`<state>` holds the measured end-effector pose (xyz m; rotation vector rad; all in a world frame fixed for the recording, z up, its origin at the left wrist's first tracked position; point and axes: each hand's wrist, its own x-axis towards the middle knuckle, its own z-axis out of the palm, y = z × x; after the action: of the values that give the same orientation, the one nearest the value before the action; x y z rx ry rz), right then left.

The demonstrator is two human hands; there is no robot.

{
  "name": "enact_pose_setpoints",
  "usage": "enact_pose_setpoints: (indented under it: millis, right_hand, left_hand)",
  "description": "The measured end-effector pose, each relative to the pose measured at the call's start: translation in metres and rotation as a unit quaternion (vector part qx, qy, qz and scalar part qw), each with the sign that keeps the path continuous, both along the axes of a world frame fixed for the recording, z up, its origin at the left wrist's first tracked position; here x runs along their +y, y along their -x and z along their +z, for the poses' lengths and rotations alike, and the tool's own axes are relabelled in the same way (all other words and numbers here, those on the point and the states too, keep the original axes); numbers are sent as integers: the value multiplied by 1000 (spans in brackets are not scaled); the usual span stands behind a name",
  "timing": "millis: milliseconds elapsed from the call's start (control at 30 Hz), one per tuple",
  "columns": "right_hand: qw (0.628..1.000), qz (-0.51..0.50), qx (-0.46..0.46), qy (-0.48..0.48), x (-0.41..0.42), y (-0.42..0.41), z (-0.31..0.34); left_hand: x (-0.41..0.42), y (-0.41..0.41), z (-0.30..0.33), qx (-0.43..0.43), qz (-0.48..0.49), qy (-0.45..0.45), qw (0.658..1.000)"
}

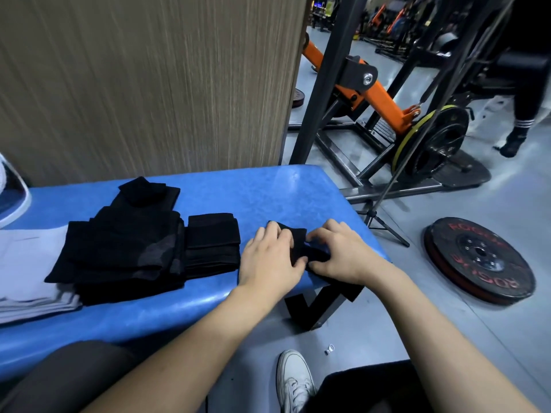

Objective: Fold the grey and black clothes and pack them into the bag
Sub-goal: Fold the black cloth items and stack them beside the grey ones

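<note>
- Left hand [269, 257] and right hand [340, 254]: fingers curled, pinching a small black garment [298, 238] at the blue bench [238, 189] edge.
- Beyond: folded black pile [125, 242] overlapping grey clothes [29, 269].
- Far left: possibly the bag [12, 195].

folding at the blue bench [208, 192]
i'm pinching a small black cloth [293, 238] with my left hand [269, 260] and right hand [343, 253] beside folded black clothes [125, 242].

Matt black cloth garment [298, 242] on glossy blue vinyl bench pad [238, 192]; wood-grain panel [149, 84] behind; matt grey metal frame [343, 150].
</note>
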<state>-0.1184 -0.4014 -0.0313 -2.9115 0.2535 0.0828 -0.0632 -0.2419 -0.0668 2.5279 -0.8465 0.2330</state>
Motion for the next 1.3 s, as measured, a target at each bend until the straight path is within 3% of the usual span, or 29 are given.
enact_pose_setpoints:
  millis: [167, 300, 433, 500, 567, 667, 733, 767, 833, 1067, 1300]
  right_hand:
    - [1000, 9, -6, 24, 8, 1, -3]
    - [999, 16, 3, 40, 10, -2, -2]
    - [999, 0, -43, 18, 11, -2, 2]
    - [998, -18, -60, -2, 9, -2, 5]
    - [998, -32, -57, -14, 6, 0, 5]
    - [999, -47, -20, 0, 2, 4, 3]
    - [999, -44, 1, 27, 1, 5, 2]
    - [998, -40, 6, 40, 1, 5, 2]
    - [998, -33, 13, 55, 2, 4, 3]
    - [998, -19, 28, 45, 1, 3, 3]
    - [999, -23, 16, 22, -1, 4, 3]
  left_hand:
    - [-1, -2, 12, 20, 14, -8, 1000]
    - [5, -6, 21, 120, 26, 103, 987]
    - [6, -5, 26, 303, -26, 306, 902]
    - [4, -8, 23, 334, -17, 369, 867]
    - [4, -12, 18, 324, 0, 382, 865]
    - [5, -10, 10, 242, -6, 271, 932]
    - [6, -4, 7, 106, -14, 136, 985]
    - [6, -1, 6, 37, -20, 89, 995]
    - [4, 2, 4, -28, -53, 40, 997]
    - [-1, 11, 1, -25, -79, -61, 995]
    - [2, 11, 6, -54, -58, -11, 997]
